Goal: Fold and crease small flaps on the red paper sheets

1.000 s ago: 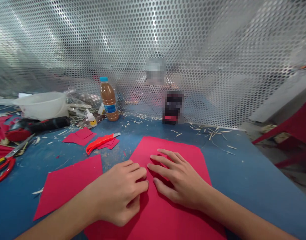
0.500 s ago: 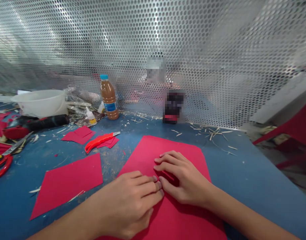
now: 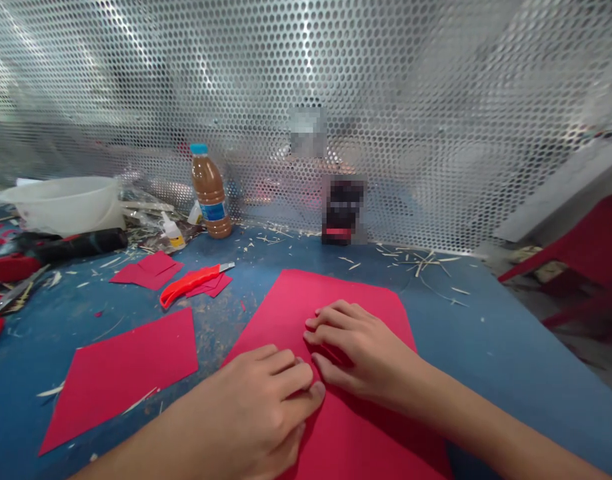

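A large red sheet (image 3: 359, 437), which looks like card or foam, lies on the blue table in front of me. My left hand (image 3: 271, 400) rests on its left part with the fingers curled together; whatever may be between the fingertips is hidden. Just to the right, my right hand (image 3: 356, 347) touches the same sheet with bent fingertips, its thumb apart from the fingers. The two hands nearly meet near the middle of the sheet. A smaller red sheet (image 3: 131, 370) lies flat to the left, and an orange utility knife (image 3: 191, 283) rests on small red pieces (image 3: 219, 287) beyond it.
A perforated metal panel (image 3: 411, 120) closes off the back. Before it stand a brown bottle (image 3: 211, 193), a small glue bottle (image 3: 173, 232) and a white tub (image 3: 66, 203). A black-and-red power tool (image 3: 81, 247) and scissors (image 3: 11, 293) lie left. Thin slivers (image 3: 426, 263) litter the table.
The view has shifted slightly, so the things on the left appear further left. The left fingers have curled a little more and moved slightly on the sheet. The right hand has barely moved.
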The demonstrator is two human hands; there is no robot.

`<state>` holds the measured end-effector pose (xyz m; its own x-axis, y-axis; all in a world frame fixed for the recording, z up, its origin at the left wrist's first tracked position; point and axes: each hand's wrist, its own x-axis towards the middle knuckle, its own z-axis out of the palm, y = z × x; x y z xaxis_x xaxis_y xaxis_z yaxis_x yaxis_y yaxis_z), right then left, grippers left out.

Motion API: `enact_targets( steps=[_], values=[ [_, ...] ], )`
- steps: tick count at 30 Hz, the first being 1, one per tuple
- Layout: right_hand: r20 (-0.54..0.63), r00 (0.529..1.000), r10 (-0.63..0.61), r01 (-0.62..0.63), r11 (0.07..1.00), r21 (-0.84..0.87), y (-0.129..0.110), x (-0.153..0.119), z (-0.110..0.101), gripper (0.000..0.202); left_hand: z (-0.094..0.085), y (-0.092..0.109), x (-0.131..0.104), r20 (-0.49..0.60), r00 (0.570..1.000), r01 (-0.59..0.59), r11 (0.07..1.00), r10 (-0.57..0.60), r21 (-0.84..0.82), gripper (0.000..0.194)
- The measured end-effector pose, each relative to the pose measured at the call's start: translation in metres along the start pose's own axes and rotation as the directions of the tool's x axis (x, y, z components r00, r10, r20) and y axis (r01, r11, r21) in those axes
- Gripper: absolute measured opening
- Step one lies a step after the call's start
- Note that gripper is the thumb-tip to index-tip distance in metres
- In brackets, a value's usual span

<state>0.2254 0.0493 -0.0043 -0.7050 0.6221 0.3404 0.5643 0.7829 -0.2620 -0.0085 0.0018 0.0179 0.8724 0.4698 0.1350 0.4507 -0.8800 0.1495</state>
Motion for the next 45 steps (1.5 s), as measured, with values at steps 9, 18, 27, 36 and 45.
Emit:
enact_targets(
  steps=[9,18,27,36,45],
  values=[
    [-0.009,0.998,0.062,-0.062,0.998,0.014,0.006,0.005,0.007,0.013,0.0,-0.001,0.0,0.016,0.998,0.059,0.992,-0.057,-0.108,0.02],
    [-0.058,0.994,0.098,-0.089,0.988,0.129,0.01,0.002,0.013,0.012,0.002,-0.002,0.0,-0.067,0.996,0.045,0.989,-0.054,-0.138,0.024],
    [-0.183,0.974,0.13,-0.111,0.987,0.113,0.003,-0.001,0.011,0.024,0.0,-0.015,-0.001,-0.105,0.994,-0.005,0.984,-0.014,-0.179,0.031],
    [-0.142,0.985,0.102,-0.1,0.995,0.025,-0.002,-0.004,0.009,0.024,0.012,-0.017,0.0,-0.159,0.987,0.011,0.995,-0.027,-0.097,0.023],
    [-0.052,0.998,-0.03,0.032,0.999,0.022,-0.013,-0.005,0.004,0.014,-0.002,-0.029,-0.008,-0.328,0.941,0.082,0.996,-0.085,-0.022,0.023]
  ],
)
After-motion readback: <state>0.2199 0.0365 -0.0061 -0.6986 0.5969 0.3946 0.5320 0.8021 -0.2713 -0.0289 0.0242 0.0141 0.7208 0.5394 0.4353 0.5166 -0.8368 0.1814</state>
